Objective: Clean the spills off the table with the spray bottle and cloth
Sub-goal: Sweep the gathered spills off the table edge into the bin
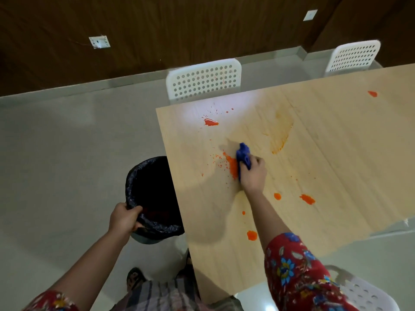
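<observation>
My right hand grips a blue cloth and presses it on the light wooden table, right beside an orange-red spill. Other orange-red spills lie on the table: a wet puddle with splashes near the far edge, a faint smeared streak, and blobs close to my arm. My left hand grips the rim of a bin lined with a black bag, which stands on the floor against the table's left edge. No spray bottle is in view.
A white perforated chair stands at the table's far side, a second one farther right, and another by my right elbow. Grey floor lies to the left. A small spill marks the far right of the table.
</observation>
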